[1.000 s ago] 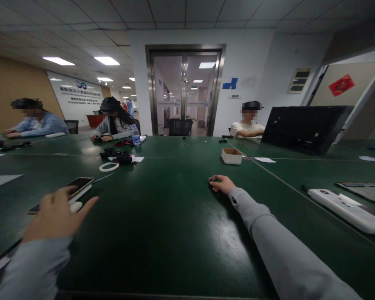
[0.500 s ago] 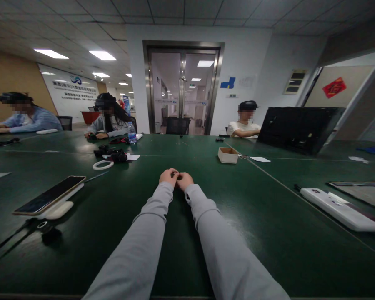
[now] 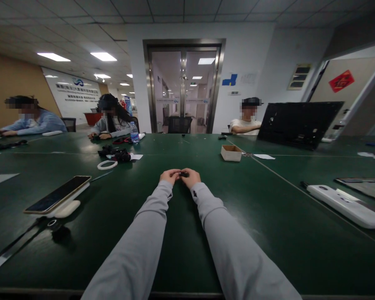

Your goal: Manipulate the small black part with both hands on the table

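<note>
"Table point(image 3: 187, 250) is all green, I see. What have you got there?"

"A small dark thing point(image 3: 184, 174). It's in front of me, right between my left hand point(image 3: 169, 175) and my right hand point(image 3: 190, 176). It's too tiny to tell what it is."

"How does the right one hold it?"

"My thumb and fingers are bent and almost closed, and they pinch it."

"And the left?"

"Those fingers are bent in too, with the tips right up at it. I can't tell if they grip it or only touch it."

"What's over on your left?"

"A phone point(image 3: 58, 194), propped up at a slant. Farther off, a white ring point(image 3: 107, 165) lies near a heap of black things point(image 3: 114, 154), and a water bottle point(image 3: 134, 134) stands up behind the heap."

"And on your right?"

"A little box point(image 3: 231, 154), open at the top, past my hands. Some white paper point(image 3: 264, 156) lies near it. Behind those, a person point(image 3: 242, 126) in a white top sits next to a big black screen point(image 3: 300, 125)."
</note>
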{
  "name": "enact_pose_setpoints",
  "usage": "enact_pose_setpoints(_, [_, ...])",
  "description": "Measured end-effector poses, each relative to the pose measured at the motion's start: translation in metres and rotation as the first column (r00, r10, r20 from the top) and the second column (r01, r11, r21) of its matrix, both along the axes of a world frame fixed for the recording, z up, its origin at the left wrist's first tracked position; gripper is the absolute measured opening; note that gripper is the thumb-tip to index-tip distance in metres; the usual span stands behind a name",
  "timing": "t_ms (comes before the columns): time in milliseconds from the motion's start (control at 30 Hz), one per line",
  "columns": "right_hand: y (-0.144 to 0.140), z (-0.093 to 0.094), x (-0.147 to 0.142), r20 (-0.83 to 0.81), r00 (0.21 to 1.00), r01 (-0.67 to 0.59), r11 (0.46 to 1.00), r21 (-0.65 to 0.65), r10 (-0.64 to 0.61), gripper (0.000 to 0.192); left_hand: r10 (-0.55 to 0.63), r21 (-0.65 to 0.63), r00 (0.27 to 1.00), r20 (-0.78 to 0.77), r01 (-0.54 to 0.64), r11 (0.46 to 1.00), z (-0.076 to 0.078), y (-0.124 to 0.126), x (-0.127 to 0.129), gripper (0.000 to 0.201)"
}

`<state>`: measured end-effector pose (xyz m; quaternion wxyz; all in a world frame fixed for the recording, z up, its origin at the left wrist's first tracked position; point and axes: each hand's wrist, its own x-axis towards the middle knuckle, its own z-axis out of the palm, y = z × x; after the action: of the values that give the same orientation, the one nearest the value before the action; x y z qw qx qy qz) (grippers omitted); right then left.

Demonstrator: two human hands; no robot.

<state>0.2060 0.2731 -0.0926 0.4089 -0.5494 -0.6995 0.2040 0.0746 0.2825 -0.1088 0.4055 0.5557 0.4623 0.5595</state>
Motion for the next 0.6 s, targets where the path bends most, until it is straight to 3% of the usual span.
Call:
enact_pose_setpoints(100, [0.002,-0.003,0.002,-0.22,0.975,-0.061,0.99,-0.126,0.032,0.029,0.016,-0.003,0.999,-0.036,-0.016,1.0,0.0,0.0,0.001,0.017])
enact_pose_setpoints(267, [0.004,0.0,0.006,-0.553,0.833,-0.173,0.959,-0.223,0.022,0.024,0.077,0.003,0.997,0.002,-0.077,0.997,0.001,-0.002,0.005,0.019])
enact_pose_setpoints(600, [0.004,0.003,0.015,-0.711,0.7,-0.304,0.927,-0.222,0.059,0.023,0.095,-0.002,0.995,-0.039,-0.095,0.995,0.003,-0.005,0.006,0.01])
